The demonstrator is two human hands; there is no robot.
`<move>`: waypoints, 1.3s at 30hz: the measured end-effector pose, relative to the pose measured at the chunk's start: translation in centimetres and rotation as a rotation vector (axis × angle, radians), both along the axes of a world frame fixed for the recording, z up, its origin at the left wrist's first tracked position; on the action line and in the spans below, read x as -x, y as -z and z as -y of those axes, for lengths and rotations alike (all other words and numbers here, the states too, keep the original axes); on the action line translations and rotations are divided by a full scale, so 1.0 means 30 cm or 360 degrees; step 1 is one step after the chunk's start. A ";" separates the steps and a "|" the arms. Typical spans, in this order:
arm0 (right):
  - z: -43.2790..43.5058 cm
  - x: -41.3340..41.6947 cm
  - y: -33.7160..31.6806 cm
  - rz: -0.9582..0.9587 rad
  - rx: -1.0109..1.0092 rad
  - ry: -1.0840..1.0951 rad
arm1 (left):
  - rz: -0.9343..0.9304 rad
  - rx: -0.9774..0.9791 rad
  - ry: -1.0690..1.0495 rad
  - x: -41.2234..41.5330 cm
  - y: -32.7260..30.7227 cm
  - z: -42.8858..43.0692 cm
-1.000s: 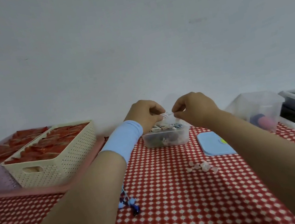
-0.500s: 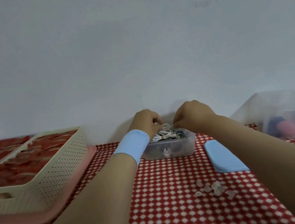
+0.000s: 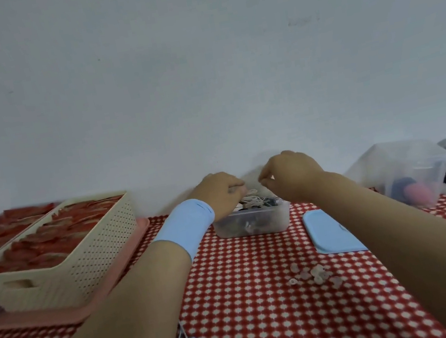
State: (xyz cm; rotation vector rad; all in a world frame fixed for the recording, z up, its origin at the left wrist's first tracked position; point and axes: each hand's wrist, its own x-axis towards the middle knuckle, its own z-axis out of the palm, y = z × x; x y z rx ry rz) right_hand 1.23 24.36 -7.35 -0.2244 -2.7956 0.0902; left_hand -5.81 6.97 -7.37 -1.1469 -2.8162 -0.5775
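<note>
Right over the small clear tub (image 3: 251, 224), at the far side of the desk (image 3: 254, 311) by the wall, both grips sit close together. The left grip (image 3: 220, 193) and right grip (image 3: 293, 174) each have curled fingers with tips pinched, but it's too blurry to tell if a strand is caught in them. The tub's see-through and open-topped, with tangled white cords (image 3: 250, 200) piled over darker bits. A blue lid (image 3: 329, 232) lies flat just right of the tub, pale beads (image 3: 313, 274) in front of it

I'm at a home craft table: a red checked tablecloth (image 3: 257, 325) under the small clear box (image 3: 251, 224) of cords, loose beads (image 3: 316, 274) in front of it, a cream basket (image 3: 83, 260) to its left.
</note>
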 end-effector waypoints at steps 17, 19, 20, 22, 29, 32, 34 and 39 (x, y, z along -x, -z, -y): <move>0.618 -0.180 0.069 0.0732 0.0522 -0.0434 | 0.0107 0.0209 -0.0237 -0.220 0.084 0.537; 0.659 -0.173 0.099 0.0714 0.0440 -0.0350 | 0.0178 0.0236 -0.0245 -0.236 0.099 0.580; 0.676 -0.171 0.113 0.0701 0.0397 -0.0334 | 0.0199 0.0228 -0.0258 -0.247 0.100 0.596; 0.697 -0.171 0.126 0.0668 0.0386 -0.0317 | 0.0226 0.0196 -0.0286 -0.268 0.090 0.624; 0.657 -0.198 0.107 0.0503 0.1157 -0.0452 | 0.0231 -0.0027 -0.0249 -0.307 0.049 0.669; 0.623 -0.225 0.087 0.0397 0.1576 -0.0480 | 0.0229 -0.0240 -0.0278 -0.321 0.037 0.654; 0.606 -0.238 0.077 0.0332 0.1845 -0.0545 | 0.0257 -0.0325 -0.0298 -0.327 0.024 0.641; 0.574 -0.247 0.064 0.0189 0.2031 -0.0508 | 0.0418 -0.0384 -0.0324 -0.350 -0.007 0.602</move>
